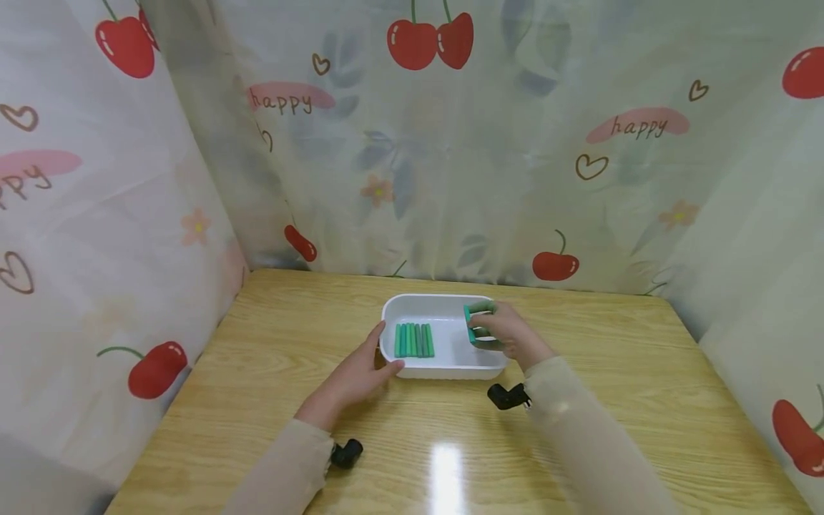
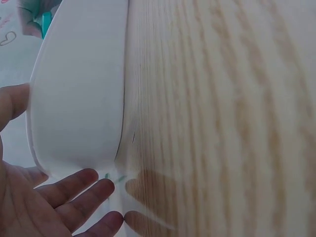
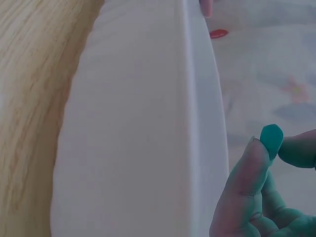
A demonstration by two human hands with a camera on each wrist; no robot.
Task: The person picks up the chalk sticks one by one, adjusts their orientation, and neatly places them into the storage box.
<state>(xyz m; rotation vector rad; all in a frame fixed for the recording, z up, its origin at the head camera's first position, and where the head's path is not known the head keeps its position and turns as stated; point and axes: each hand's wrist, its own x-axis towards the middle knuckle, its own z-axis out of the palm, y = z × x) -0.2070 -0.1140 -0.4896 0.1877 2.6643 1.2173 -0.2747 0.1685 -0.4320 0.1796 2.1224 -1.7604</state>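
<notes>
A white rectangular tray (image 1: pixel 450 373) stands on the table. Inside it, on the left, several green and teal sticks (image 1: pixel 414 340) lie side by side in a row. My left hand (image 1: pixel 354 372) touches the tray's left end, thumb at the front rim and index finger along the side; the left wrist view shows its other fingers (image 2: pixel 81 205) relaxed beside the wall. Above the tray's right part, my right hand (image 1: pixel 505 329) pinches a teal stick (image 1: pixel 469 324) between thumb and fingers. The right wrist view shows that stick's blunt end (image 3: pixel 272 138).
The wood-grain table (image 1: pixel 283 315) extends around the tray. Patterned cloth (image 1: pixel 438 179) hangs behind it and at both sides. Black wrist cameras, on the left (image 1: pixel 347 453) and on the right (image 1: pixel 506 396), stick out from the sleeves.
</notes>
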